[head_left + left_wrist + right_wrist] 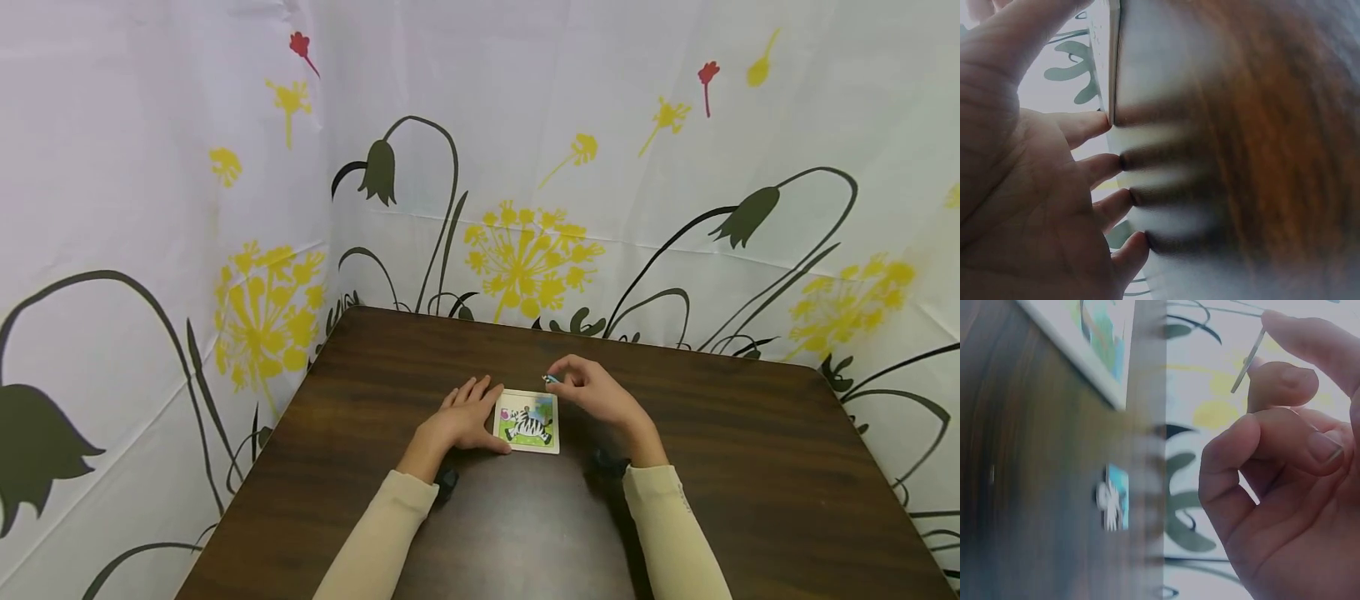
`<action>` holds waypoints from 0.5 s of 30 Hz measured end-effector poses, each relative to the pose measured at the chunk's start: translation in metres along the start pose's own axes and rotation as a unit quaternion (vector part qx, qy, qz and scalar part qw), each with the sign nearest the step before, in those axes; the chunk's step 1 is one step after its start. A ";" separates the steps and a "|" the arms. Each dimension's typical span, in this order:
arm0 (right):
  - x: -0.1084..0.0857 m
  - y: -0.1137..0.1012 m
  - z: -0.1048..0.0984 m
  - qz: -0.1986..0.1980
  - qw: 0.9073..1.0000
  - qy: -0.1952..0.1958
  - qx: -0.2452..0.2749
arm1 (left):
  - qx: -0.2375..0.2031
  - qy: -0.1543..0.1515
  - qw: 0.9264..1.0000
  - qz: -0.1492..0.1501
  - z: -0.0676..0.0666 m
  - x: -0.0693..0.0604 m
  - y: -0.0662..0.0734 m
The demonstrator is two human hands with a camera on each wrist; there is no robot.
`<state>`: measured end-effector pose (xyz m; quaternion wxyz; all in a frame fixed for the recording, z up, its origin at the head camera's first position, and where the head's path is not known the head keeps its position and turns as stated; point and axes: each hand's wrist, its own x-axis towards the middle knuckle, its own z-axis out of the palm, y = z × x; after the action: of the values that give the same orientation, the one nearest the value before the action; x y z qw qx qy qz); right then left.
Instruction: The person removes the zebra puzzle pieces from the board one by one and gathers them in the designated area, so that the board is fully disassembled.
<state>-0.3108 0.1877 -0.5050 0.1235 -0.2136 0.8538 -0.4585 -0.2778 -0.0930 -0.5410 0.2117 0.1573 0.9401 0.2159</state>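
A small square zebra puzzle (527, 421) with a pale frame lies on the table. My left hand (467, 423) is spread at the puzzle's left side. In the left wrist view the index fingertip (1102, 122) meets the puzzle's edge, while the other fingertips rest on the tabletop. Above the puzzle's upper right corner, my right hand (596, 393) pinches a thin puzzle piece (1249, 360) between thumb and index finger, seen edge-on. Below that hand, a second puzzle piece (1117, 499), blue with black and white, lies on the table; the right wrist view shows it blurred.
The dark brown wooden table (750, 467) extends to both sides of the arms. Behind it and at the left hangs a white curtain (480, 100) printed with flowers. A black wrist device (447, 483) sits under the left wrist.
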 end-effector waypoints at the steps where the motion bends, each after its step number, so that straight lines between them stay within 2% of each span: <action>1: -0.003 0.001 -0.003 0.000 1.000 0.003 0.001 | -0.001 0.001 1.000 0.001 0.000 -0.001 0.000; 5: -0.013 0.007 -0.015 0.000 1.000 0.021 0.004 | 0.002 0.011 1.000 0.001 -0.001 -0.003 0.001; 15: -0.042 0.026 -0.050 0.025 0.998 0.060 -0.011 | 0.013 0.012 1.000 0.007 0.004 0.001 0.003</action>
<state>-0.3011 0.2574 -0.4989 0.0816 -0.1658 0.8697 -0.4578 -0.2755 -0.0883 -0.5432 0.1972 0.1639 0.9441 0.2074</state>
